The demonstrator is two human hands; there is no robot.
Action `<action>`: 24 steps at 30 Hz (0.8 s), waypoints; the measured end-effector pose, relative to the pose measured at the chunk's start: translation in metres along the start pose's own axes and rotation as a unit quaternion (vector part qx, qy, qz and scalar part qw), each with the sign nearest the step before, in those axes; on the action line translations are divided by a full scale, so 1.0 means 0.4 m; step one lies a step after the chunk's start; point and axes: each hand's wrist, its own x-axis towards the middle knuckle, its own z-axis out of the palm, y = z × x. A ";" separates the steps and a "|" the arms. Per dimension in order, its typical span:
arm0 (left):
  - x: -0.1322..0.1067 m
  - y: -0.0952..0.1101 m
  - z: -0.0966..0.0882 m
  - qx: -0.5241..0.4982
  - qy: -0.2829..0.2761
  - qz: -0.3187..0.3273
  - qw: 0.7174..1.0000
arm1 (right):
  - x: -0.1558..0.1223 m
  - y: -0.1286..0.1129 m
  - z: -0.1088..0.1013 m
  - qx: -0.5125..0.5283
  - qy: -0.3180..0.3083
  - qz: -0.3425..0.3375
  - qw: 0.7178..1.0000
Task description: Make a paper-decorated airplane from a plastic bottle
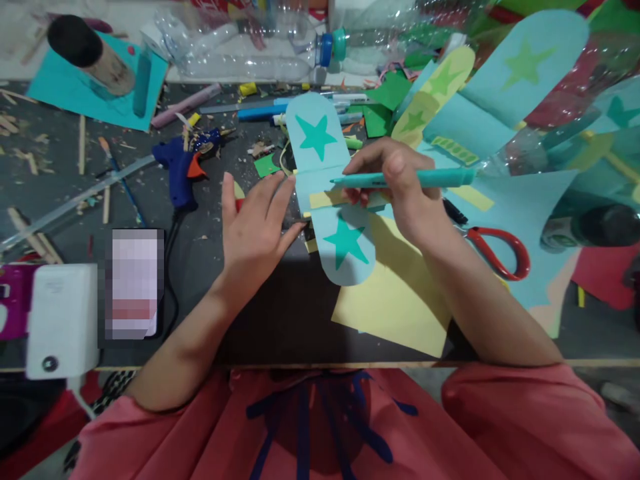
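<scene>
My right hand (400, 180) grips a teal felt-tip marker (425, 178), its tip pointing left over a light blue paper strip with rounded ends (313, 180). A teal star (316, 136) marks the strip's upper end, and another star (346, 241) marks its lower end. Across the middle lies a narrow yellow paper band (325, 199), partly hidden by my right fingers. Palm down and fingers apart, my left hand (257, 223) rests beside the strip's left edge. Whether its fingertips touch the paper I cannot tell. Under my right forearm is a yellow sheet (395, 287).
A blue glue gun (180, 170), phone (134, 283) and white power bank (63, 320) lie left. Red-handled scissors (500, 253) sit right, beside a dark-capped bottle (590, 227). Plastic bottles (250, 53) line the back; light blue paper pieces with stars (525, 67) stand back right.
</scene>
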 end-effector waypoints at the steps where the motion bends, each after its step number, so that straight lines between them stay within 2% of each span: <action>1: 0.002 -0.003 -0.004 -0.030 -0.007 -0.005 1.000 | -0.001 -0.004 0.001 -0.001 -0.005 0.000 1.000; 5: 0.009 -0.022 -0.023 -0.122 -0.027 -0.018 0.992 | -0.009 -0.023 0.001 -0.028 -0.013 -0.011 0.999; 9: 0.006 -0.027 -0.024 -0.143 -0.023 -0.026 0.989 | -0.017 -0.028 -0.001 -0.058 -0.005 -0.008 0.998; 17: -0.014 -0.021 -0.009 -0.011 0.015 -0.004 1.000 | -0.008 -0.014 0.022 -0.082 0.024 0.016 0.996; 24: -0.023 -0.032 -0.005 0.002 0.023 0.020 1.000 | -0.009 -0.007 0.025 -0.143 0.038 0.023 0.989</action>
